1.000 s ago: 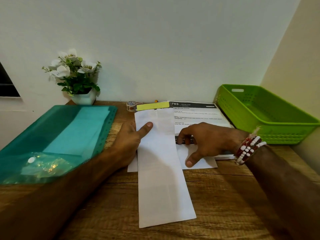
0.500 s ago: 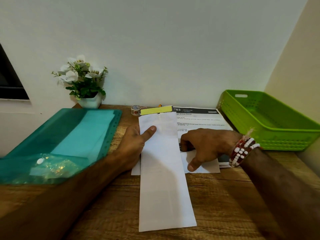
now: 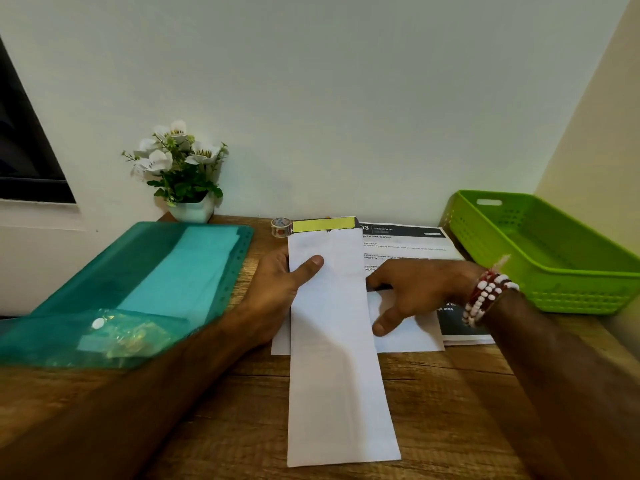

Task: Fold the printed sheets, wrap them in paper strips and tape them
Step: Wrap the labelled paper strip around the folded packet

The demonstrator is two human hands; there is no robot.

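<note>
Soft, even indoor light, rather dim, with a greenish cast on the wall point(image 3: 346, 98). A faint shadow lies across the long white paper point(image 3: 332, 358). Wide-angle bending curves the frame's edges — the teal folder point(image 3: 138, 289) looks smeared.

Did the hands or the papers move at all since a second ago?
No real change: only the view shifted slightly. The left hand still holds the long white sheet with its thumb on top, and the right hand still rests beside it on the printed sheets.
</note>
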